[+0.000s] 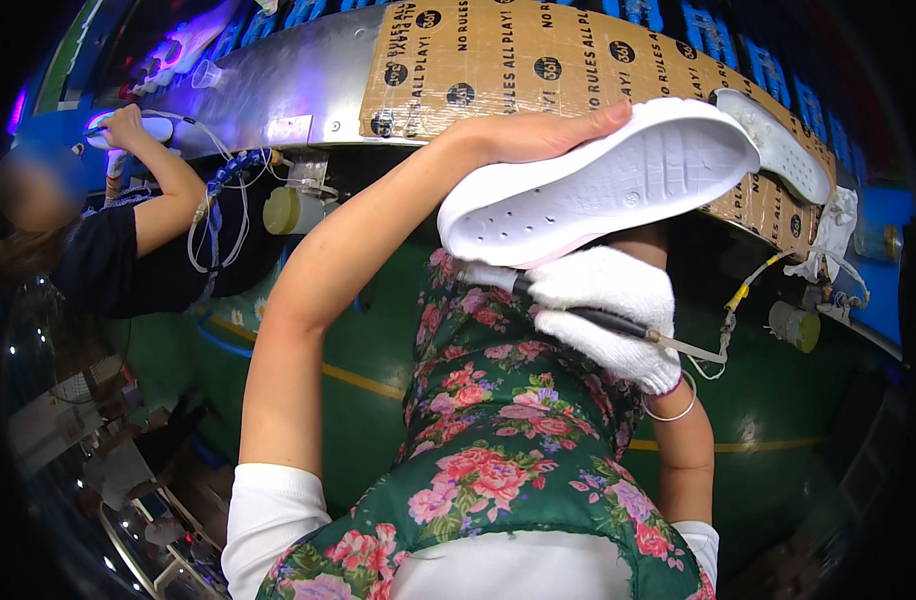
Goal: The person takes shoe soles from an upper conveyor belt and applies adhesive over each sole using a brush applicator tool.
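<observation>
A white shoe sole (pixel 598 190) is tilted up in front of me, its hollow inner face with ribs and small holes turned toward me. My bare left hand (pixel 548 132) grips its upper edge, the thumb lying along the rim and the other fingers hidden behind it. Just below the sole, my right hand (pixel 618 295), in a white knitted glove, is closed around the dark handle of a brush (pixel 610 320). The brush's pale tip points left, close under the sole's lower edge; whether they touch I cannot tell. A thin hose runs from the handle to the right.
Printed cardboard (pixel 518 70) under clear film covers part of the metal bench (pixel 298 100). Another white sole (pixel 793 150) lies on it at right, near a white cloth (pixel 835 225). Yellowish jars (pixel 796 326) hang below the bench. A co-worker (pixel 148 210) handles a pale sole at left.
</observation>
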A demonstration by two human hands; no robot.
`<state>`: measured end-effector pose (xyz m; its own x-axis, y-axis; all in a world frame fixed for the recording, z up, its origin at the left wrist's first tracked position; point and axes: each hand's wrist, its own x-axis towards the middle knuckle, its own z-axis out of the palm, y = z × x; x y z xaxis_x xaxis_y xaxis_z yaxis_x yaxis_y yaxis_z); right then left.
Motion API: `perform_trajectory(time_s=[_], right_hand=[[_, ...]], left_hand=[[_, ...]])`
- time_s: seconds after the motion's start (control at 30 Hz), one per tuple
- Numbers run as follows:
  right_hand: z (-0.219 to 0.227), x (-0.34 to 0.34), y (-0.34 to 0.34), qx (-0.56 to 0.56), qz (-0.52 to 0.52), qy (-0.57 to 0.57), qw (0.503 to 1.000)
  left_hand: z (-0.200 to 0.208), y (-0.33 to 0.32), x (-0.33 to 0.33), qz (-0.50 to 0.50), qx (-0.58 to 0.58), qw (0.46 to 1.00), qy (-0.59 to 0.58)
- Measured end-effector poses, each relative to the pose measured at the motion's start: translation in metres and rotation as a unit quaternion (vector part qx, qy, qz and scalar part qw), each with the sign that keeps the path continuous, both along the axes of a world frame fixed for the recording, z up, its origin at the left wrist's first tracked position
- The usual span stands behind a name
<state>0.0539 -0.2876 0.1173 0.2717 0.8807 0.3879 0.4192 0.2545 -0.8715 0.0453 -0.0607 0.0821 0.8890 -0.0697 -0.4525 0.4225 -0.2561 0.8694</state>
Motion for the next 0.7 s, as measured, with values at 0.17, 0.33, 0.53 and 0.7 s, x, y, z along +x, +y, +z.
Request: perform_trajectory(time_s=[0.17,0.33,0.53,0.7], right_hand=[[-0.001,0.000,-0.001,-0.009,0.042,-0.036,0.998],[-0.002,0.003,-0.001,-0.020,-0.033,-0.103,0.994],[0.006,0.011,-0.004,-0.027,-0.008,-0.077,0.997],[0.009,0.005,-0.005,-0.030,0.033,-0.071,0.996]], left_hand=[[0.035,-0.010,0.000,-0.082,0.039,0.995,0.030],[0.032,-0.009,0.003,-0.122,0.045,0.991,0.028],[0.016,-0.001,0.009,-0.125,0.065,0.990,0.022],[0.027,0.000,0.006,-0.063,0.033,0.997,0.015]])
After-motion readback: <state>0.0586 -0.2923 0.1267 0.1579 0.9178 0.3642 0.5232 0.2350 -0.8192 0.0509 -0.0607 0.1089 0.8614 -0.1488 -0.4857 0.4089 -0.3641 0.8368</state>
